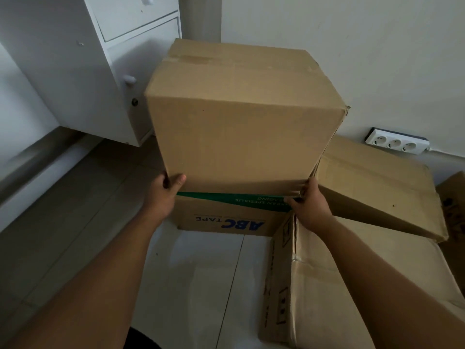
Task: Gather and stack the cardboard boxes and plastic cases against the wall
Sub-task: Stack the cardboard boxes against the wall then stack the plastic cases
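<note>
A: What sits nearest the camera?

B: Two bare forearms reach forward over a pale tiled floor point(201, 278). At lower right lies a large carton point(352, 293), its near side printed with small marks too blurred to read.

A: And the hands?

B: The left hand point(163, 195) clasps the lower left corner of a plain box point(241, 127), thumb on the front face, fingers wrapped round the side edge. The right hand point(310, 207) grips the lower right corner, fingers curled under the bottom edge.

A: Where is that box?

B: It rests, or is held, on top of a printed box point(226, 217), which stands on the floor. The printed box shows a green band and the words "ABC TAPE" upside down. Whether the plain box bears its full weight on it cannot be told; the near edge looks slightly raised, with the green band showing in the gap.

A: Anything beside the pile?

B: A third box point(382, 187) lies tilted just to the right, touching the plain box's right edge and leaning over the carton. A sliver of another box point(453, 197) shows at the far right edge.

A: And behind?

B: A white cabinet point(100, 71) with drawers and a knob stands to the left. The white wall point(352, 46) runs behind the pile, the plain box's far side near it. A power strip point(397, 141) with three sockets lies at the wall's foot, to the right.
</note>
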A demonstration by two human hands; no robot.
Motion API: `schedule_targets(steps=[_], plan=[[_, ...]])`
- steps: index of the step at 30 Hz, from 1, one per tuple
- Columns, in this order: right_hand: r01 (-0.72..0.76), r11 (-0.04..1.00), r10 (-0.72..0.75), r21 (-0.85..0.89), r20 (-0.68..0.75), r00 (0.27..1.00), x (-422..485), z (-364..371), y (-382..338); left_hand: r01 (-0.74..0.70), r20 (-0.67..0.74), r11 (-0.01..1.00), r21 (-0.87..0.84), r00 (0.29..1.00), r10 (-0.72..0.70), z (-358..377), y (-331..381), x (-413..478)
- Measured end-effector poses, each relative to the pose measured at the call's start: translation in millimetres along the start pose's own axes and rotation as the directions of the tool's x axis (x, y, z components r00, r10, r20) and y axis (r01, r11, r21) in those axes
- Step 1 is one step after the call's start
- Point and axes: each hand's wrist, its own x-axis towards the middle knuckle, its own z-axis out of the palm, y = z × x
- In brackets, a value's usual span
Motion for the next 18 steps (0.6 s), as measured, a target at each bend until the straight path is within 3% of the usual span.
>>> schedule_targets(steps=[9, 18], plan=[[-0.011, 0.973, -0.013, -0.23, -0.105, 0.994, 10, 9, 7, -0.04, -0.011, 0.996, 0.082, 0.999, 0.041, 16, 7, 28], [-0.04, 0.958, 0.018, -0.286, -0.078, 0.997, 52, 9, 4, -0.034, 0.0, 0.997, 0.067, 0.999, 0.034, 32, 24, 80]])
